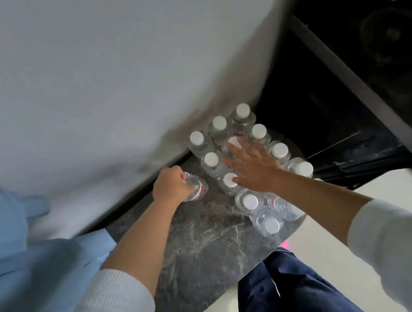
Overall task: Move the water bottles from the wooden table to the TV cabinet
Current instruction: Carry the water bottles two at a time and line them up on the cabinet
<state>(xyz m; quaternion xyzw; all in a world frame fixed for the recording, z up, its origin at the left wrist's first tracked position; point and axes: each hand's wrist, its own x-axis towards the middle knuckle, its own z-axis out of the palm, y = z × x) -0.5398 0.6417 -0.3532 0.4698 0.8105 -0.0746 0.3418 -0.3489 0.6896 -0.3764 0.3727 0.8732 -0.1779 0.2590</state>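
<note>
Both arms reach far forward, sleeves pushed back; the left hand (170, 186) is curled round a bottle (196, 187); the right hand (255, 167) is spread flat, fingers straight.

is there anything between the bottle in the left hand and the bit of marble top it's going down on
Nothing visible. The left hand grips the bottle over a bare patch of marble top, left of the standing bottles.

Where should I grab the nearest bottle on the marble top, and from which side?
Take the nearest bottle round its neck just under the white cap, coming from above. It stands upright with the cap free, but another bottle crowds its far side, so a side grip on the body looks tight.
</note>
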